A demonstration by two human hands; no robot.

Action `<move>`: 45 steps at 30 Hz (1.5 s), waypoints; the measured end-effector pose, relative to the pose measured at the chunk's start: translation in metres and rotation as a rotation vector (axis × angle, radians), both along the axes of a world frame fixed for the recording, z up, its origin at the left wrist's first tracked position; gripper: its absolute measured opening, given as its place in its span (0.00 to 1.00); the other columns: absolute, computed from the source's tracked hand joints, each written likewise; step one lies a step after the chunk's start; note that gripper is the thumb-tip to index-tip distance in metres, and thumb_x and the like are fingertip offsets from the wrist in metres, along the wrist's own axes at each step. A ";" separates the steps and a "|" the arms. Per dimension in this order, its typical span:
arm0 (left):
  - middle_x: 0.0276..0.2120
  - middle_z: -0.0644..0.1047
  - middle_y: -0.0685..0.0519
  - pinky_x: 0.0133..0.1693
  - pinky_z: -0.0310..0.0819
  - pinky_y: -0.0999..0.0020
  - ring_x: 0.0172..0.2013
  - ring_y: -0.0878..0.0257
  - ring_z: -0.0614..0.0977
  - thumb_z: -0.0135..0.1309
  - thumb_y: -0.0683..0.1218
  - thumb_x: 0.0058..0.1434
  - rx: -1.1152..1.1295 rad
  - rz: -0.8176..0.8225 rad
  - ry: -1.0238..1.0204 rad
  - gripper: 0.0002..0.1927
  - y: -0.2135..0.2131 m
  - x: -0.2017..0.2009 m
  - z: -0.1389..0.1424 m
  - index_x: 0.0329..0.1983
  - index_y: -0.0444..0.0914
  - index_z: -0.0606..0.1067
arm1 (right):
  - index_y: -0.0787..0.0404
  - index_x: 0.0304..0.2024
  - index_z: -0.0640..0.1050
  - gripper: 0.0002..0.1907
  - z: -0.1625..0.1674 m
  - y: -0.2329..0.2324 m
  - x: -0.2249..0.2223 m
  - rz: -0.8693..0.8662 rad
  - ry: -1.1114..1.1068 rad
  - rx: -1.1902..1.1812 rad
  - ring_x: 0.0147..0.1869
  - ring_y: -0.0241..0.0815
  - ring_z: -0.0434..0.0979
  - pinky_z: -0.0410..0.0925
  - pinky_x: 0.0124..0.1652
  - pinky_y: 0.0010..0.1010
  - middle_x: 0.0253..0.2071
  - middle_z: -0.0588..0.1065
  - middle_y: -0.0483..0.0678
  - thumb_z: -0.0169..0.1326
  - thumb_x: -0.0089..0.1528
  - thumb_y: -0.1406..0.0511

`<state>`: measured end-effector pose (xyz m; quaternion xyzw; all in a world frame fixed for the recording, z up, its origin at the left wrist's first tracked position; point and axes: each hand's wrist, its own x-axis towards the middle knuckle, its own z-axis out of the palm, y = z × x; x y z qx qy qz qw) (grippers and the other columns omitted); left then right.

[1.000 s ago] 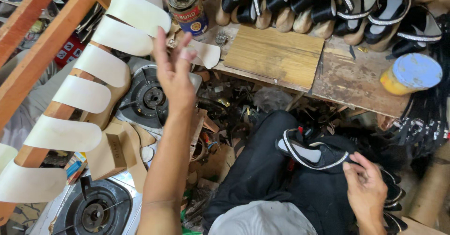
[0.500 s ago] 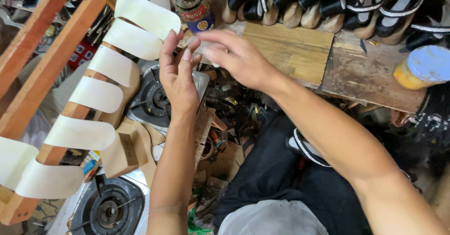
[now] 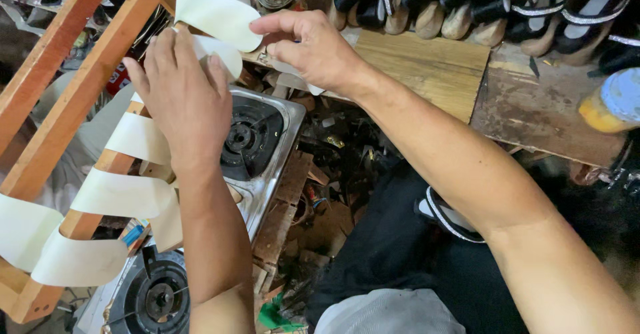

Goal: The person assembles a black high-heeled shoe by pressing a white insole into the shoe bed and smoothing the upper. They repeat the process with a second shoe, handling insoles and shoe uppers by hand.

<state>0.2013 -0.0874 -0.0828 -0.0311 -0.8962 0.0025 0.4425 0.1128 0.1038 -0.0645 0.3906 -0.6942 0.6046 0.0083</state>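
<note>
A slanted wooden rack (image 3: pixel 80 94) at the left carries several cream insole strips (image 3: pixel 123 194) draped over its rail. My left hand (image 3: pixel 183 101) lies flat with its fingers spread on one strip (image 3: pixel 223 54) near the top of the rack. My right hand (image 3: pixel 310 47) reaches across from the right and is closed on a pale insole piece (image 3: pixel 293 82) at the edge of the wooden board. Its forefinger touches the tip of the topmost strip (image 3: pixel 217 14). How far the piece extends under the palm is hidden.
A steel gas burner (image 3: pixel 257 134) sits below the hands, with a second burner (image 3: pixel 157 301) at the bottom left. A wooden board (image 3: pixel 433 67) and a row of black sandals (image 3: pixel 467 1) lie behind. A yellow jar with a blue lid (image 3: pixel 610 104) stands right. One sandal (image 3: pixel 450 214) rests on my lap.
My right hand left the sandal on my lap and reached up to the pale piece by the board. My left hand moved left onto a strip on the rack.
</note>
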 end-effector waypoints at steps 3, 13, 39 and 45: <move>0.56 0.75 0.42 0.67 0.42 0.34 0.60 0.45 0.74 0.55 0.45 0.72 -0.007 0.024 -0.109 0.21 -0.012 -0.010 -0.006 0.64 0.30 0.70 | 0.66 0.60 0.79 0.20 -0.001 0.021 0.007 0.072 -0.047 -0.115 0.53 0.32 0.79 0.73 0.56 0.26 0.51 0.81 0.48 0.53 0.65 0.74; 0.57 0.74 0.45 0.71 0.38 0.38 0.60 0.49 0.74 0.52 0.44 0.72 -0.144 -0.080 -0.147 0.13 -0.048 -0.014 -0.037 0.57 0.33 0.73 | 0.67 0.57 0.79 0.15 -0.040 0.093 -0.005 -0.090 -0.152 -0.093 0.49 0.34 0.79 0.75 0.49 0.29 0.49 0.81 0.47 0.57 0.68 0.70; 0.51 0.79 0.47 0.72 0.38 0.37 0.56 0.52 0.78 0.57 0.40 0.68 -0.008 0.058 -0.144 0.14 -0.036 -0.020 -0.008 0.56 0.34 0.78 | 0.61 0.51 0.78 0.15 -0.014 -0.019 -0.030 0.294 -0.779 -0.092 0.44 0.36 0.81 0.75 0.42 0.31 0.43 0.81 0.45 0.60 0.62 0.66; 0.57 0.76 0.47 0.72 0.39 0.36 0.63 0.48 0.74 0.58 0.39 0.70 0.059 0.026 -0.190 0.13 -0.032 -0.020 -0.001 0.57 0.35 0.77 | 0.61 0.54 0.78 0.19 -0.009 0.005 -0.033 0.327 -0.683 0.065 0.44 0.36 0.81 0.77 0.43 0.31 0.43 0.81 0.45 0.58 0.60 0.67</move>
